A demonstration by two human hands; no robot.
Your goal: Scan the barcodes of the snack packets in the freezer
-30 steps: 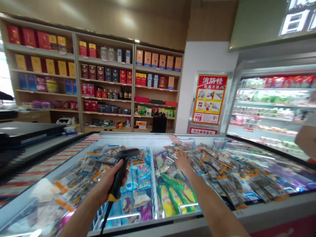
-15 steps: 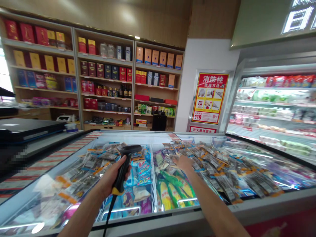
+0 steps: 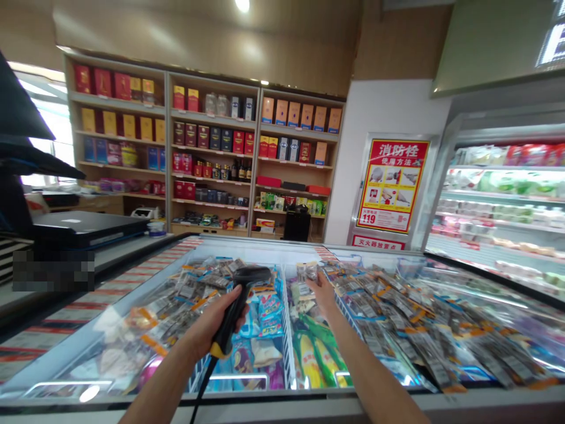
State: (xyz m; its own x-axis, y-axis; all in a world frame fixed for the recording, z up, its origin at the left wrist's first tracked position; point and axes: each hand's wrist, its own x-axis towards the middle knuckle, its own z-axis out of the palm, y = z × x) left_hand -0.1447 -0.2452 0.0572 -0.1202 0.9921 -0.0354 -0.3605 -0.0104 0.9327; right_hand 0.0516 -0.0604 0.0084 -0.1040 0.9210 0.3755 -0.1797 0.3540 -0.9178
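My left hand is wrapped around the handle of a black barcode scanner with a yellow base and a black cable, held over the open chest freezer. My right hand reaches into the freezer's middle section and grips a small clear packet at the edge of a heap of similar orange-and-blue trimmed packets. Under the scanner lie blue ice cream wrappers. Green and yellow corn-shaped bars lie below my right forearm.
Wooden shelves of boxed goods and bottles line the back wall. A red fire-hydrant poster hangs to their right. An open chiller cabinet stands at the right. A black laptop sits on the counter at left.
The view has shifted to the left. My right hand has moved from the packet heap toward the far middle of the freezer and taken hold of a packet. The scanner stays in my left hand.
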